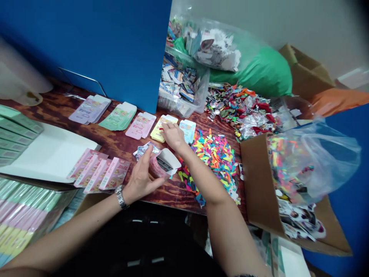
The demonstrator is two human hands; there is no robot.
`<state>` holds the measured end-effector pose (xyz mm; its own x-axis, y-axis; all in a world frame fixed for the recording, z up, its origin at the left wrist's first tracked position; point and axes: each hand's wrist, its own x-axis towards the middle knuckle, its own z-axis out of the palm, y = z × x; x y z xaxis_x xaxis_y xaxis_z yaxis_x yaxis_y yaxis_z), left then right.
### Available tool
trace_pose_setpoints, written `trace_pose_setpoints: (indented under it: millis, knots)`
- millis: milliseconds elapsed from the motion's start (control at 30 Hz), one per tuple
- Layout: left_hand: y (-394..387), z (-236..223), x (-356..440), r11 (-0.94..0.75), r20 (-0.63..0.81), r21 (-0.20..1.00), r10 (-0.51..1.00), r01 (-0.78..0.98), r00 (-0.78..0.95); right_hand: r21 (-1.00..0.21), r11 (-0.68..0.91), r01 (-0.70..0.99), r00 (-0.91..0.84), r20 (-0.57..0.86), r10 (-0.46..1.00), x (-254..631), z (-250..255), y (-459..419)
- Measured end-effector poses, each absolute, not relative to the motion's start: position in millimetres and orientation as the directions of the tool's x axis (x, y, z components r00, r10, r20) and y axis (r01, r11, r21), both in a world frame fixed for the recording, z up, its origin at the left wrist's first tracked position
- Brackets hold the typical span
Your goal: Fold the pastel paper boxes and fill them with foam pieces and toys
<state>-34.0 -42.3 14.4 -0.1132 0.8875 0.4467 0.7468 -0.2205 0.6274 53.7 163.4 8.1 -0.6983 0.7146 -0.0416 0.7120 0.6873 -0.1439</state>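
My left hand (141, 175) holds an upright pink box (159, 165) between thumb and fingers. Its white top flap (170, 158) stands open, and dark, flat contents show inside. My right hand (173, 136) rests on a stack of flat yellow cartons (157, 132), its fingers bent together and the tips partly hidden. A small red spot shows by these fingertips; whether it is something held I cannot tell. Beside this hand lie flat blue cartons (188, 130) and flat pink cartons (140, 126). Small printed pieces (144, 149) lie behind the pink box.
Flat green (118, 117) and purple cartons (89, 109) continue the row leftward. Closed pink boxes (115, 173) lean near a white tray (57, 150). Colourful small pieces (215, 157) are heaped under my right forearm. A cardboard box (259, 184) bounds the right, a blue panel (115, 46) the back.
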Motion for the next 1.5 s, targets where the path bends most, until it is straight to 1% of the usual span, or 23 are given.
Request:
trace_pose_setpoints:
  millis: [67, 133, 233, 267, 300, 367, 433, 467, 500, 533, 600, 667, 733, 767, 867, 933, 1167, 1233, 1267, 1300, 1367, 1433, 1500]
  knots:
    - [-43, 17, -38, -0.216, 0.456, 0.620, 0.881, 0.754, -0.123, -0.078, 0.690, 0.719, -0.694, -0.112, 0.711, 45, 2, 164]
    - [-44, 18, -42, -0.225, 0.457, 0.626, 0.882, 0.747, -0.117, -0.069, 0.692, 0.718, -0.694, -0.141, 0.706, 43, -2, 164]
    - [-45, 20, -44, -0.235, 0.446, 0.654, 0.888, 0.719, -0.116, -0.070, 0.690, 0.720, -0.692, -0.143, 0.707, 48, 2, 163]
    - [-44, 20, -44, -0.230, 0.441, 0.664, 0.889, 0.711, -0.124, -0.087, 0.675, 0.733, -0.680, -0.112, 0.724, 52, 7, 161]
    - [-44, 21, -45, -0.221, 0.434, 0.674, 0.890, 0.705, -0.136, -0.126, 0.654, 0.746, -0.663, -0.051, 0.747, 57, 15, 157]
    - [-43, 22, -46, -0.191, 0.413, 0.690, 0.896, 0.699, -0.163, -0.285, 0.627, 0.725, -0.617, 0.137, 0.775, 71, 37, 143]
    - [-41, 22, -47, -0.149, 0.381, 0.701, 0.905, 0.698, -0.189, -0.469, 0.657, 0.591, -0.570, 0.334, 0.751, 87, 64, 122]
    - [-41, 22, -47, -0.129, 0.365, 0.705, 0.909, 0.697, -0.201, -0.525, 0.679, 0.513, -0.555, 0.401, 0.729, 94, 75, 110]
    - [-40, 21, -47, -0.110, 0.349, 0.710, 0.913, 0.696, -0.211, -0.539, 0.706, 0.459, -0.548, 0.454, 0.702, 101, 85, 98]
    - [-39, 21, -47, -0.097, 0.336, 0.713, 0.916, 0.694, -0.217, -0.516, 0.744, 0.424, -0.559, 0.498, 0.663, 105, 91, 86]
    - [-38, 19, -45, -0.098, 0.331, 0.713, 0.920, 0.694, -0.209, -0.390, 0.823, 0.414, -0.611, 0.551, 0.568, 109, 94, 67]
    - [-38, 17, -44, -0.127, 0.350, 0.702, 0.919, 0.701, -0.184, -0.228, 0.875, 0.428, -0.678, 0.559, 0.477, 109, 88, 55]
    - [-38, 16, -43, -0.162, 0.379, 0.689, 0.911, 0.706, -0.161, -0.138, 0.895, 0.424, -0.727, 0.537, 0.427, 107, 81, 50]
    - [-38, 15, -43, -0.174, 0.390, 0.686, 0.908, 0.707, -0.154, -0.136, 0.903, 0.408, -0.743, 0.525, 0.415, 107, 78, 50]
    - [-38, 16, -44, -0.188, 0.398, 0.684, 0.906, 0.704, -0.145, -0.206, 0.913, 0.353, -0.760, 0.506, 0.408, 111, 78, 54]
    - [-38, 17, -45, -0.189, 0.390, 0.687, 0.911, 0.701, -0.136, -0.218, 0.918, 0.331, -0.772, 0.497, 0.396, 115, 79, 58]
    - [-43, 17, -46, -0.219, 0.413, 0.658, 0.905, 0.720, -0.102, -0.061, 0.921, 0.384, -0.843, 0.384, 0.377, 120, 67, 60]
    - [-45, 16, -45, -0.217, 0.390, 0.664, 0.917, 0.716, -0.084, -0.055, 0.929, 0.366, -0.865, 0.347, 0.362, 123, 66, 60]
    - [-46, 16, -45, -0.216, 0.377, 0.669, 0.923, 0.711, -0.075, -0.084, 0.933, 0.351, -0.872, 0.334, 0.358, 125, 68, 60]
    - [-46, 17, -45, -0.215, 0.367, 0.677, 0.928, 0.704, -0.070, -0.140, 0.934, 0.328, -0.873, 0.333, 0.357, 127, 70, 60]
    - [-46, 18, -45, -0.216, 0.356, 0.694, 0.932, 0.687, -0.066, -0.314, 0.908, 0.278, -0.849, 0.362, 0.386, 134, 74, 61]
    - [-45, 20, -46, -0.231, 0.352, 0.709, 0.935, 0.666, -0.050, -0.486, 0.839, 0.246, -0.787, 0.405, 0.465, 138, 77, 60]
    - [-44, 22, -47, -0.258, 0.359, 0.716, 0.933, 0.648, -0.026, -0.577, 0.779, 0.248, -0.713, 0.436, 0.550, 139, 75, 56]
